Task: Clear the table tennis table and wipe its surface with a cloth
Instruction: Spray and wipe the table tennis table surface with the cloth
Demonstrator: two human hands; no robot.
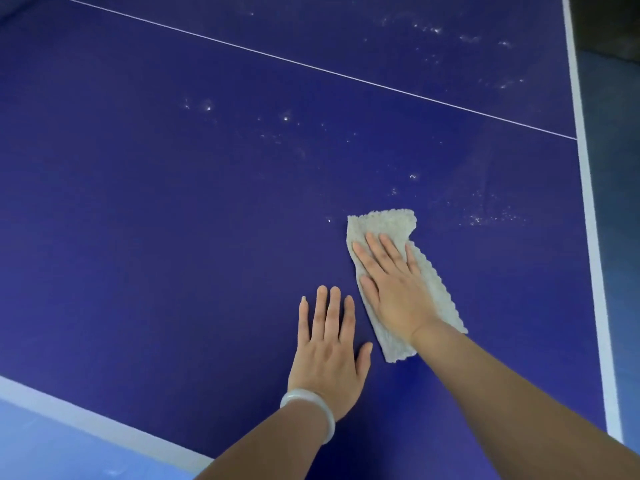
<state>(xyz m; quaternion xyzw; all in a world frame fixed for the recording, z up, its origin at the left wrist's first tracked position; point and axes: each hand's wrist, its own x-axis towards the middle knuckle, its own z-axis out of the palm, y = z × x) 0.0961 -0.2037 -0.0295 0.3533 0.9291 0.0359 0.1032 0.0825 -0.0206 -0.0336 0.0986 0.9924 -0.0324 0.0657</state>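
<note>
The dark blue table tennis table [156, 237] fills the view, with a thin white centre line running from upper left to right. A folded pale grey cloth [384, 225] lies on the surface right of centre. My right hand [391, 285] presses flat on the cloth with straight fingers. Just to its left, my left hand [329, 344] rests flat on the bare table, a pale bangle on its wrist. Small shiny droplets [284, 117] and faint smears dot the surface beyond the cloth and toward the right edge.
A white border stripe [588, 209] marks the table's right edge, with dark floor beyond it. Another white stripe [86, 420] marks the near edge at lower left, with lighter blue floor below it.
</note>
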